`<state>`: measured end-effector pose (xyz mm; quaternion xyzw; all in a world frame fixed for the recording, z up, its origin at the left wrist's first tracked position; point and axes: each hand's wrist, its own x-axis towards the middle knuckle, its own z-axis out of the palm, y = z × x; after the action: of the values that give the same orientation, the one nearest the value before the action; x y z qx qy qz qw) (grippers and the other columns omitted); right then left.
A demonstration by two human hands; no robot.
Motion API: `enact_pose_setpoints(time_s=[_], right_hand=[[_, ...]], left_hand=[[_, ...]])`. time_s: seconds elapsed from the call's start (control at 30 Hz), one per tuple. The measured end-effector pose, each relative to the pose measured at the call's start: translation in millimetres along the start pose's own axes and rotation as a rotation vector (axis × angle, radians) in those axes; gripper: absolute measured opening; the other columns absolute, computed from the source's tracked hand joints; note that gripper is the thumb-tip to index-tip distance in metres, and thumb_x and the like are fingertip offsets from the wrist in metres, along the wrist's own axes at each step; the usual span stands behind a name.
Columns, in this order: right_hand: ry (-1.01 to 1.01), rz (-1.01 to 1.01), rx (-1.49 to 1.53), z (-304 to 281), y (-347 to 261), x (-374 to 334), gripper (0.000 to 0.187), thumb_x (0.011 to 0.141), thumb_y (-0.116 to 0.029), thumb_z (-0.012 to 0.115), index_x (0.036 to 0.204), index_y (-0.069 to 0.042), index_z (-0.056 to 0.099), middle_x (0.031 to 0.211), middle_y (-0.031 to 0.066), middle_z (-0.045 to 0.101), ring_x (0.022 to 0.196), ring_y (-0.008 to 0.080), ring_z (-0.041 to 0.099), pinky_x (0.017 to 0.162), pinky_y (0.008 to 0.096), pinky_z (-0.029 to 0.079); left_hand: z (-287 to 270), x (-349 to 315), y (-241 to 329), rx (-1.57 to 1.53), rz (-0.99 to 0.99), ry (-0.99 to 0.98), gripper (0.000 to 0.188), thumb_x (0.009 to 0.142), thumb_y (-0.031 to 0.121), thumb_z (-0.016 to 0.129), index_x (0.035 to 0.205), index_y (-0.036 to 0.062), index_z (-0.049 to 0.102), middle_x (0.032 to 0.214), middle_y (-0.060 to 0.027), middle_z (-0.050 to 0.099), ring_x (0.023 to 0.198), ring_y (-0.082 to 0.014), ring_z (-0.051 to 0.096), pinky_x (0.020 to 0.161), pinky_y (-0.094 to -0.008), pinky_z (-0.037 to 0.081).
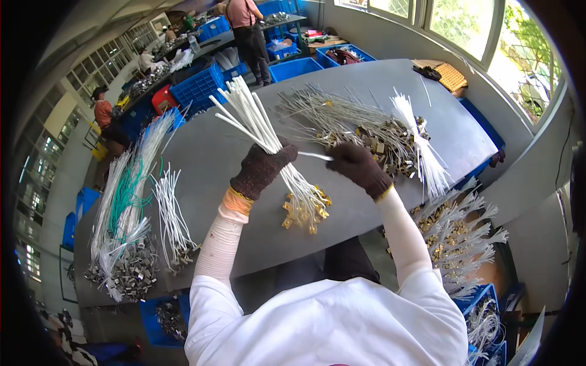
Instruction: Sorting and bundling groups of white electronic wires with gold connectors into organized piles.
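Note:
My left hand [261, 169], in a dark brown knit glove, is closed around a bundle of white sleeved wires [249, 116] above the grey table. The loose ends fan out up and away from the fist. Below it hang the brass-coloured metal terminals [308, 210] at the wires' near ends. To the right, my right hand [357, 168], gloved alike, is closed on a thin white strand [315, 156] that stretches toward the bundle beside my left fist. Whether the strand is wound around the bundle is hidden by the glove.
Grey wires with metal ends [366, 125] and a white strand bunch [421, 146] lie beyond my right hand. Other wire bundles [125, 213] and white wires [173, 213] lie left. Brass-ended bundles [455, 235] are piled at right. A person [246, 30] stands behind the table.

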<state>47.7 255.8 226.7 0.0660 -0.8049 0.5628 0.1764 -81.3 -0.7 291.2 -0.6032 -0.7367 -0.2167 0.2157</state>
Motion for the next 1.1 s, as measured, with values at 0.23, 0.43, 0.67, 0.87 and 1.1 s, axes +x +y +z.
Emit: enact_pose_setpoints(time_s=[0.23,0.43,0.67,0.87,1.1], right_hand=[[-0.242,-0.063,-0.005,30.7,-2.4,-78.2,0.022,0.087,-0.003,0.071,0.109,-0.003,0.067,0.102,0.0067,0.068,0.077,0.0128,0.064,0.066,0.0295,0.053],[-0.211,-0.5,-0.221,120.6,-91.5,-48.9,0.024,0.087,-0.009,0.068,0.111,-0.004,0.065,0.098,0.0124,0.066,0.082,0.0266,0.066,0.073,0.0375,0.054],[-0.152,-0.527,-0.507,155.0,-68.8,-17.8,0.017,0.087,-0.018,0.066,0.099,-0.006,0.063,0.096,0.012,0.063,0.083,0.0336,0.066,0.072,0.0446,0.056],[0.276,-0.19,-0.096,64.3,-43.6,8.3,0.024,0.094,-0.015,0.068,0.117,-0.007,0.069,0.105,0.0107,0.071,0.084,0.0172,0.067,0.074,0.033,0.055],[-0.449,-0.194,-0.178,47.5,-75.7,76.5,0.046,0.092,-0.01,0.067,0.136,-0.004,0.055,0.126,0.0126,0.064,0.111,0.0212,0.063,0.094,0.0352,0.052]], left_hand=[[12.2,-10.1,-5.2,0.266,-0.009,0.046,0.031,0.092,0.021,0.066,0.122,0.0226,0.068,0.102,-0.008,0.071,0.093,-0.0294,0.068,0.079,-0.0415,0.055],[-16.9,-12.4,3.5,0.468,0.083,-0.335,0.052,0.084,0.008,0.062,0.135,0.014,0.057,0.097,-0.009,0.067,0.09,-0.0315,0.067,0.081,-0.0416,0.055],[-16.9,-11.2,-15.5,0.204,0.084,-0.389,0.055,0.082,0.013,0.067,0.136,0.0124,0.056,0.095,-0.0106,0.069,0.083,-0.032,0.067,0.075,-0.0409,0.055],[-4.3,0.9,13.1,0.246,0.226,0.228,0.029,0.09,0.015,0.067,0.118,0.0082,0.065,0.088,-0.0075,0.068,0.079,-0.031,0.066,0.069,-0.04,0.053],[18.2,-3.1,1.0,-0.27,-0.051,0.249,0.014,0.092,0.016,0.065,0.098,0.0047,0.071,0.095,-0.0093,0.072,0.084,-0.0281,0.068,0.077,-0.0375,0.055]])
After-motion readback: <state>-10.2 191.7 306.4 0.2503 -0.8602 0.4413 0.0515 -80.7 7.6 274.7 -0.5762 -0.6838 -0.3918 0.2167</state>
